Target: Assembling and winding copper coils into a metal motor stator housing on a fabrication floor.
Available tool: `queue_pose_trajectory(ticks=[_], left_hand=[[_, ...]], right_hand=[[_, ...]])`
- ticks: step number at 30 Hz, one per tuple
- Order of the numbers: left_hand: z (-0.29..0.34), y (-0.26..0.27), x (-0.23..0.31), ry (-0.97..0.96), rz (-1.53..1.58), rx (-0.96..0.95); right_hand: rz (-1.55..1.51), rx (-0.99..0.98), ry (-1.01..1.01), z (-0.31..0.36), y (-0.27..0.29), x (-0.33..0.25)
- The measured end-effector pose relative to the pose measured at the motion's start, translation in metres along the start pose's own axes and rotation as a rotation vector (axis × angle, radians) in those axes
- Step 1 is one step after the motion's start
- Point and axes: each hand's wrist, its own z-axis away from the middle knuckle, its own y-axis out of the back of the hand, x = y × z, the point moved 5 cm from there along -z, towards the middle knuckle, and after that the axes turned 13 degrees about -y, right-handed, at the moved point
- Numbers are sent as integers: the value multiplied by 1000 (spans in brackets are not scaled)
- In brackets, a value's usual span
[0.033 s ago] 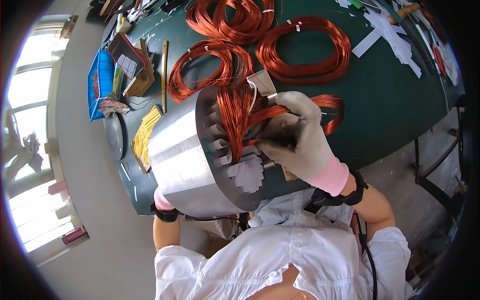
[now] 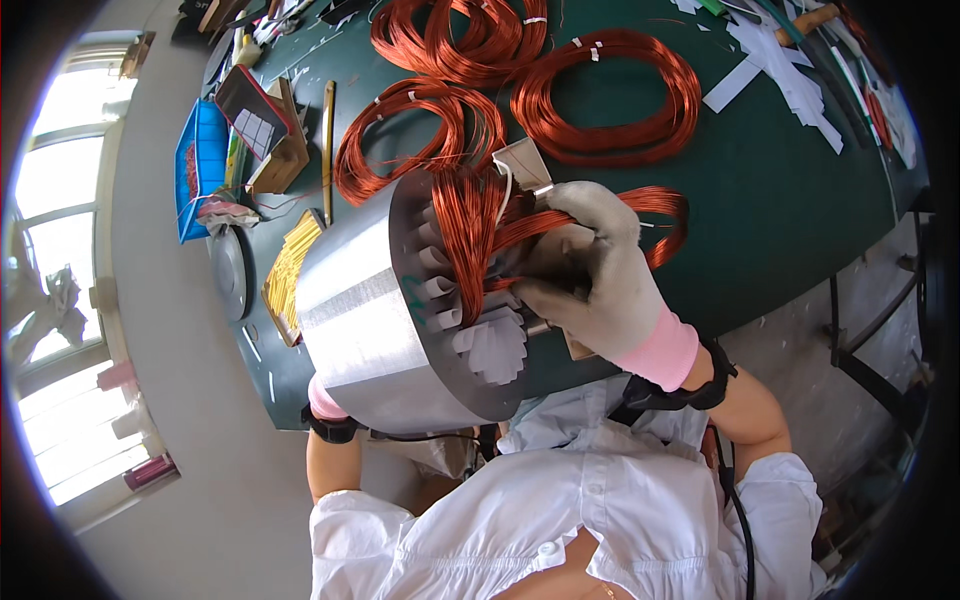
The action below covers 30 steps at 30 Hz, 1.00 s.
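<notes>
A metal motor stator (image 2: 365,310) lies on its side in front of me, with a smooth silver outside and a dark toothed end. Curled white slot-paper liners (image 2: 490,348) stick out of its slots. A bundle of copper winding wire (image 2: 465,235) spreads over the upper part of that end. My right hand (image 2: 590,270), in a grey-white glove with a pink cuff, is closed on a copper wire coil at the stator's opening; the coil loops out beyond the hand. Of my left hand (image 2: 327,398) only the pink cuff shows at the stator's lower left; its fingers are hidden behind the stator.
Several copper wire coils (image 2: 605,145) lie on the green table (image 2: 790,220). At the left are a blue basket (image 2: 207,160), a phone on a wooden stand (image 2: 285,150) and a tray of yellow strips (image 2: 290,270). White paper strips (image 2: 780,80) lie far right.
</notes>
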Motion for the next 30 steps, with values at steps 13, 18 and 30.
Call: queue_pose_trajectory(ticks=[13,18,30], left_hand=[[22,-16,12,-90,-57,45],[-42,-9,8,-83,-55,104],[82,29,15,-213,89,597]], right_hand=[[744,292,838,32,12,-68],[1157,457,544,5,17,-51],[737,448,380,-2,-16,-45]])
